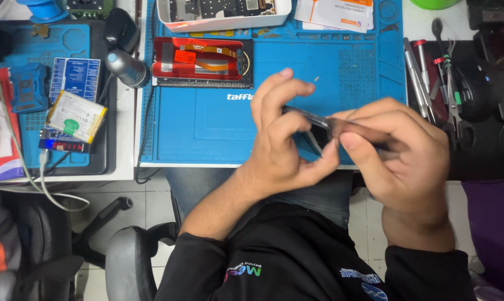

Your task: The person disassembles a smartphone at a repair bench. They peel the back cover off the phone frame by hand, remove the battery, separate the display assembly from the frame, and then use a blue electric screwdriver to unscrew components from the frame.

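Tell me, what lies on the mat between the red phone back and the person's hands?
Bare blue mat only. In the head view, nothing sits between the red phone back and the left hand.

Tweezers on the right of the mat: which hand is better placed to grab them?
Probably the right hand: the tweezers lie just beyond it, past the mat edge. The left hand is farther away, gripping the phone.

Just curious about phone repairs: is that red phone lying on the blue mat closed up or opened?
Opened. The red phone on the blue mat shows its insides, with an orange ribbon cable across the top and no back cover.
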